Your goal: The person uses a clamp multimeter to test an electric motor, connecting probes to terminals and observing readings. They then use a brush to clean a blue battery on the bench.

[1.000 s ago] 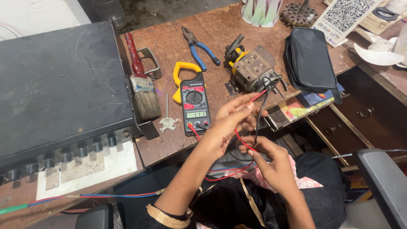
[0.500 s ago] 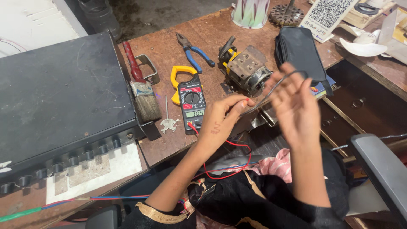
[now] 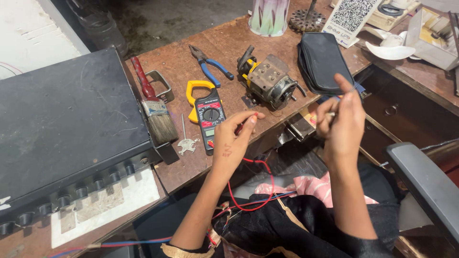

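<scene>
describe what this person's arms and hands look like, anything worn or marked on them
Both forearms are bare, with no gloves or rings visible. The left hand has a small dark marking on its back, too small to make out. A gold-coloured bangle sits high on the left arm. The right hand shows no markings. Dark clothing begins near the elbows.

Between the clamp meter and the small motor a bare strip of the surface is staying open for a hand. The big black box and the paintbrush are blocking the left side, and the black pouch is closing the right. The red lead is hanging across the gap under the left hand.
</scene>
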Demonstrator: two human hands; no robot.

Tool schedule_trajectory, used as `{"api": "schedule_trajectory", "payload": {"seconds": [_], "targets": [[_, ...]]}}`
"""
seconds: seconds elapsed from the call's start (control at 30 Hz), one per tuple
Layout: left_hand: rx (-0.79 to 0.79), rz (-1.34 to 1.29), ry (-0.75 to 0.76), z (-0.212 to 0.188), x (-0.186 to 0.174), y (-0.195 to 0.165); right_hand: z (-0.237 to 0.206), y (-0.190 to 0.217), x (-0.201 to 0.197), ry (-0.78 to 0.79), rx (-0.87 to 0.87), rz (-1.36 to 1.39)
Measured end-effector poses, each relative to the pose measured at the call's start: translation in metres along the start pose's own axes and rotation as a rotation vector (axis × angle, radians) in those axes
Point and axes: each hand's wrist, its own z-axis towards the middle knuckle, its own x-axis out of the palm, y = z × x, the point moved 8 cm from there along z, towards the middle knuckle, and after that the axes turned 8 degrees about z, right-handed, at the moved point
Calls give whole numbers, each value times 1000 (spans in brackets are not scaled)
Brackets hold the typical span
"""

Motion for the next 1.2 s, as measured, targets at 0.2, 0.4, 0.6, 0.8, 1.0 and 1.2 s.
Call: {"api": "schedule_trajectory", "payload": {"seconds": [0.2,0.4,0.6,0.8,1.0,1.2], "targets": [[15,-185,-93,-4,-3,2,-31,-14,32,195,84,-478],[-160,-190,-48,-8,12,18,-48,-23,44,218,93,-358],[-155,-294,-10,-15,27,18,-49,-30,48,259,16,-432],[-293,-269,-89,-26,34,31,-59,-43,41,235,56,-518],[-121,-115,-215,-34,35,18,-71,-54,33,221,105,-504],[-96,-161,-254,-41,42,18,-71,-53,26,201,100,-567]]}}
